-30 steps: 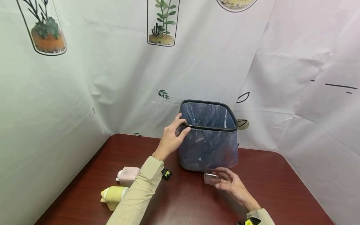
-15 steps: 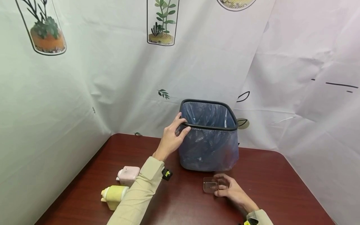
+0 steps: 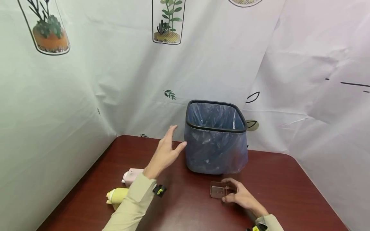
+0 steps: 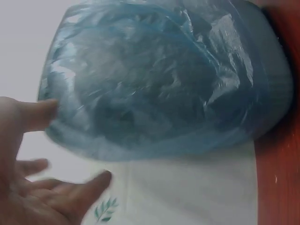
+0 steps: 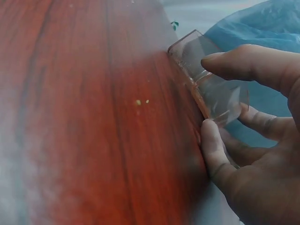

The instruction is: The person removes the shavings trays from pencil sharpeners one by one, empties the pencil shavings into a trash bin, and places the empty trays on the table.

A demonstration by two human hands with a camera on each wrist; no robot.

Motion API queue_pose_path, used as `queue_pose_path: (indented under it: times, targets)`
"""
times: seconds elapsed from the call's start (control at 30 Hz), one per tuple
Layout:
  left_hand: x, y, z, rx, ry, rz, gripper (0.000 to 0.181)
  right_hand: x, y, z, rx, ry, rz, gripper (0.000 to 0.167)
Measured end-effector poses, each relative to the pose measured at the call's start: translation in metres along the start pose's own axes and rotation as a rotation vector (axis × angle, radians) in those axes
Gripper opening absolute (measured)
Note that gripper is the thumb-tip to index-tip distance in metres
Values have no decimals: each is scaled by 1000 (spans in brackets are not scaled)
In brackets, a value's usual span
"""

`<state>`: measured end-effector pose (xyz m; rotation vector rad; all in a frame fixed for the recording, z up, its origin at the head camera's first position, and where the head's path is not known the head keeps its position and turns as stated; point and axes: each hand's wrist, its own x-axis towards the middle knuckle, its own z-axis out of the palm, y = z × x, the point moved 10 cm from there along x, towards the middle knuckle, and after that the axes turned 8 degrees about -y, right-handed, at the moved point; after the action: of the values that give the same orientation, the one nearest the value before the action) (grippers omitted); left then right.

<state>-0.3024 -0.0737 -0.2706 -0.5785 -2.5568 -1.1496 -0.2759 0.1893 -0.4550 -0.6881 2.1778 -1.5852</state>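
Observation:
A bin with a black rim and a blue bag liner stands upright at the back of the table. My left hand is just left of it, fingers spread and apart from the rim; in the left wrist view the thumb and fingers hold nothing. In front of the bin, my right hand grips a small clear plastic box by its right side. The right wrist view has the box between thumb and fingers, low at the dark red table, its far side partly hidden by the fingers.
A pink container and a yellow one, both with white parts, lie at the left, partly behind the left sleeve. White printed cloth hangs behind and beside the table. Small crumbs lie near the box.
My left hand has let go of the bin's rim and moved left and down. My right hand has brought the clear box slightly toward me, away from the bin, still holding it.

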Motion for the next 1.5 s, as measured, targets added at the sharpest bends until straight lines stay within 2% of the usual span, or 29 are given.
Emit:
queue_pose_path:
  times: [0.1, 0.2, 0.27, 0.33, 0.4, 0.47, 0.5, 0.63, 0.7, 0.77, 0.87, 0.97, 1.03, 1.13, 1.23, 1.37, 1.5]
  targets:
    - [-21, -13, -8, 80, -90, -131, 64, -2, 0, -3, -35, 16, 9, 61]
    - [-47, -31, -13, 184, -242, -277, 71, -4, 1, -7, -81, 39, 25, 61]
    - [-66, -45, -20, 259, -313, -385, 75, -6, 2, -10, -105, 52, 30, 62]
    - [-85, -63, -27, 312, -359, -518, 81, -7, 2, -12, -118, 55, 39, 62]
    - [-102, -79, -35, 348, -375, -640, 87, -8, 3, -12, -125, 39, 56, 64]
    - [-117, -95, -38, 350, -396, -743, 95, -9, 1, -12, -160, 38, 82, 67]
    - [-123, -101, -38, 344, -413, -774, 99, -10, -1, -13, -206, 51, 98, 69]
    - [-141, -119, -35, 309, -464, -819, 95, -12, -25, -13, -476, 212, 80, 72]
    - [-146, -123, -34, 282, -466, -819, 81, -10, -46, -2, -553, 286, 5, 66]
    - [-150, -127, -35, 251, -453, -816, 69, -4, -67, 19, -553, 297, -108, 57]
    - [-150, -127, -38, 230, -428, -793, 55, 8, -91, 59, -489, 211, -261, 44]
    - [-150, -128, -39, 233, -422, -780, 53, 22, -103, 100, -464, 100, -350, 37]
    - [-152, -129, -38, 225, -424, -783, 52, 32, -103, 126, -422, 20, -374, 34]
    - [-153, -129, -36, 220, -426, -779, 54, 47, -99, 157, -355, -67, -367, 34]
    - [-153, -130, -37, 240, -422, -773, 57, 62, -93, 181, -262, -130, -322, 37]
    - [-153, -131, -38, 271, -422, -755, 62, 80, -92, 206, -225, -164, -277, 41]
    - [-153, -129, -37, 249, -412, -743, 63, 92, -95, 224, -210, -171, -258, 45]
